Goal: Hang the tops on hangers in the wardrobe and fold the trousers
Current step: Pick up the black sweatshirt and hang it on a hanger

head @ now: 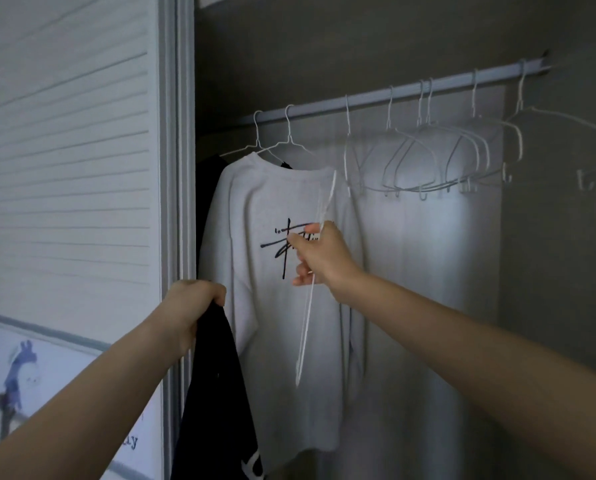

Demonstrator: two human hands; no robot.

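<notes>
My left hand [194,301] grips the top of a black garment [217,393] that hangs down at the wardrobe's left edge. My right hand [319,254] holds a loose white wire hanger [307,327], turned nearly edge-on and off the rail, in front of a white T-shirt [276,327] with a black print. That T-shirt hangs on a hanger on the wardrobe rail [404,91]. A dark top [208,181] hangs behind it at the far left, mostly hidden.
Several empty white wire hangers [438,157] hang along the right half of the rail. A louvred wardrobe door [71,150] stands at the left. The wardrobe's back wall is dark.
</notes>
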